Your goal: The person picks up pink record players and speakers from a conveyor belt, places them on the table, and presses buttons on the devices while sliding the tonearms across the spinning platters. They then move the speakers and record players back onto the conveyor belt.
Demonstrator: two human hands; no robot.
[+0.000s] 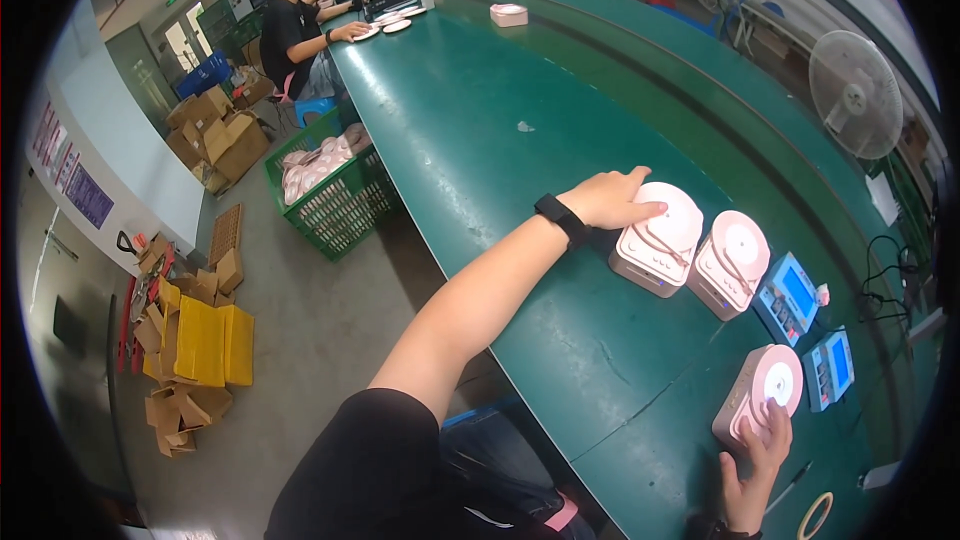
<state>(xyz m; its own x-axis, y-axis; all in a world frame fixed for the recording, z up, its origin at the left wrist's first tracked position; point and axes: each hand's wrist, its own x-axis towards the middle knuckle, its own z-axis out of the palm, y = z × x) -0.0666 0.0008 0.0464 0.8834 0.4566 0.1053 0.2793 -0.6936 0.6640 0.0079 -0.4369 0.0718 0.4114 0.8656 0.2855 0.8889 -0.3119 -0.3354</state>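
Three small pink devices shaped like record players are on the green bench. My left hand (605,200) is at the far-left one (655,258), thumb on its round white top and index finger stretched past its edge; the other fingers are partly hidden. Close beside it, a second pink record player (727,265) has a white disc and a tonearm. My right hand (757,455) rests spread fingers on the disc of the nearest pink record player (745,395), which stands at the lower right. The thumb is held apart from those fingers.
Two blue meters with screens (790,298) (830,368) stand right of the devices. A tape roll (815,516) and a pen-like tool (788,487) lie near my right hand. A green crate (335,210) stands left of the bench (480,140). A co-worker (295,35) sits farther along; a fan (855,95) stands right.
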